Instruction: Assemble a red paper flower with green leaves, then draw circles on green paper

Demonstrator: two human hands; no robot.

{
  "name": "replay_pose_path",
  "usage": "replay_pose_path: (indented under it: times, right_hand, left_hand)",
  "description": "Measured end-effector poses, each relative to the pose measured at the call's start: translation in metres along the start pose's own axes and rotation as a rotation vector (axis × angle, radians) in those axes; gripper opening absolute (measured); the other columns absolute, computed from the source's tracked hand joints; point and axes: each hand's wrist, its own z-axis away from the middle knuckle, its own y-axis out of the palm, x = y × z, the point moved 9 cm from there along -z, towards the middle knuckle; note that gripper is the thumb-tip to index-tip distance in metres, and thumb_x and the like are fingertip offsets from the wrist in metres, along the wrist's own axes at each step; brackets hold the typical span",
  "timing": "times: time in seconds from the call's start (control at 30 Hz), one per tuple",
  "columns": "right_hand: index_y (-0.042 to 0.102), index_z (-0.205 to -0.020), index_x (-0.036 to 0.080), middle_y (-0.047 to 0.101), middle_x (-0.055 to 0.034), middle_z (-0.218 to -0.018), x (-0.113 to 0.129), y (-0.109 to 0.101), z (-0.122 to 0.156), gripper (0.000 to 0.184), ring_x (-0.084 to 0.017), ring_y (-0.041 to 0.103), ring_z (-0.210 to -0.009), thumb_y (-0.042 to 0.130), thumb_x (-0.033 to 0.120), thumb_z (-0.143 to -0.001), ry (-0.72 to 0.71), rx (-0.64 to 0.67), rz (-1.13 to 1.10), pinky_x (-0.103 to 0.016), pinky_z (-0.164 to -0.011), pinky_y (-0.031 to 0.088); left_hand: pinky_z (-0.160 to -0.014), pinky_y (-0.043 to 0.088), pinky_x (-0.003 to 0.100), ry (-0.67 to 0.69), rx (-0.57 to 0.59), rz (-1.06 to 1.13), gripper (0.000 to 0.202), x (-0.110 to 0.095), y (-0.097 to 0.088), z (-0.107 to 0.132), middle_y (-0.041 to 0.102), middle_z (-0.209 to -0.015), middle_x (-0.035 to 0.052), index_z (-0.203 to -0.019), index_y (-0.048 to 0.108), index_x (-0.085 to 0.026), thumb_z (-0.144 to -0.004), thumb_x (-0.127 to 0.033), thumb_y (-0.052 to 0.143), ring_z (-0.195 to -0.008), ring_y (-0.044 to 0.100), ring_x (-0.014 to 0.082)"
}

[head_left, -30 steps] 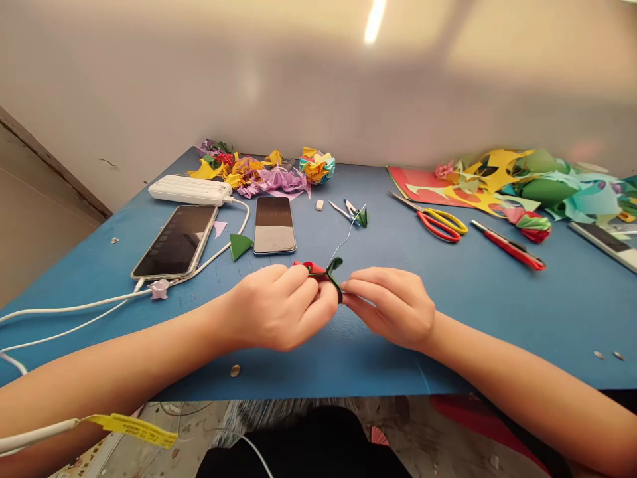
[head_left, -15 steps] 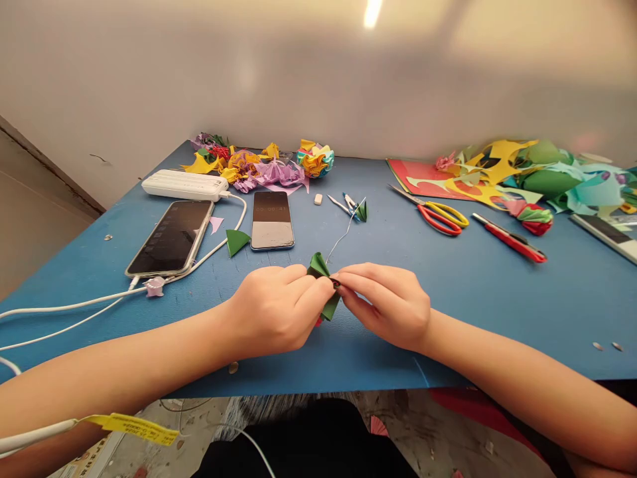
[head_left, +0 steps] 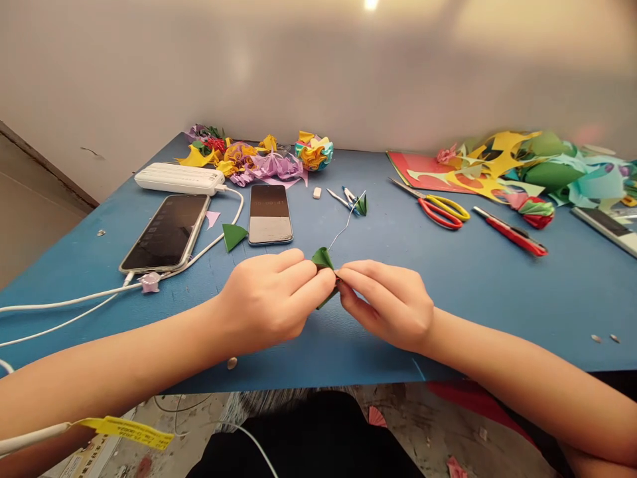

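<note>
My left hand (head_left: pixel 276 295) is closed round a folded green paper leaf (head_left: pixel 323 257), with its curled top showing above the fingers and a lower tip below them. Touching it from the other side, my right hand (head_left: pixel 391 302) pinches at the paper's edge with thumb and forefinger. A small dark spot between the fingertips is too small to name. From behind the hands a thin white wire (head_left: pixel 340 232) runs away towards a second green leaf (head_left: pixel 362 204) beside the pens (head_left: pixel 343 199).
Two phones (head_left: pixel 166 232) (head_left: pixel 270 214), a power bank (head_left: pixel 179 178) with white cables and a green paper wedge (head_left: pixel 233 236) lie left. Scissors (head_left: pixel 438 209), a red cutter (head_left: pixel 512 231) and cut paper (head_left: pixel 502 159) lie right. A paper ball (head_left: pixel 314 152) sits at the back.
The green leaf has turned a little in my fingers, and its lower part shows less. A red bit under my left hand is now hidden. The view has shifted slightly.
</note>
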Motion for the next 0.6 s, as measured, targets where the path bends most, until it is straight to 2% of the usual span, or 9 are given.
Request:
replay_pose_path:
  times: [0.2,0.33,0.47,0.6]
  right_hand:
    - [0.055,-0.101,0.010,0.066,-0.0103,-0.083,0.000,0.001,-0.001,0.024,-0.015,0.062,-0.075,0.060,0.006,-0.077,-0.012,0.020,-0.012,-0.025,-0.064,0.054]
    - [0.054,-0.102,0.011,0.066,-0.0096,-0.081,0.003,0.000,0.000,0.024,-0.015,0.061,-0.074,0.058,0.008,-0.079,-0.037,0.015,-0.012,-0.026,-0.063,0.054]
    - [0.055,-0.100,0.012,0.065,-0.0088,-0.080,0.006,-0.001,0.000,0.021,-0.015,0.062,-0.075,0.058,0.010,-0.080,-0.053,0.018,0.021,-0.026,-0.064,0.054]
    - [0.056,-0.100,0.011,0.065,-0.0082,-0.078,0.009,0.000,0.000,0.021,-0.016,0.062,-0.075,0.059,0.011,-0.079,-0.081,0.042,0.093,-0.026,-0.063,0.055]
  left_hand:
    - [-0.048,0.036,0.025,0.118,-0.039,-0.103,0.009,-0.005,-0.005,0.001,0.053,-0.055,-0.0013,-0.084,0.056,-0.013,-0.083,-0.011,0.047,-0.049,0.043,0.0124]
    - [-0.050,0.038,0.026,0.035,-0.033,-0.114,0.008,0.002,-0.008,-0.002,0.052,-0.057,-0.0013,-0.088,0.056,-0.014,-0.081,-0.018,0.055,-0.051,0.042,0.0124]
    - [-0.050,0.037,0.025,0.024,0.066,-0.007,0.004,0.002,0.000,-0.004,0.052,-0.057,-0.0004,-0.080,0.055,-0.016,-0.080,-0.013,0.052,-0.052,0.041,0.0131]
    - [-0.050,0.035,0.025,0.007,0.139,0.057,0.015,0.001,0.007,-0.004,0.050,-0.058,0.0005,-0.071,0.051,-0.016,-0.083,-0.011,0.044,-0.053,0.040,0.0135]
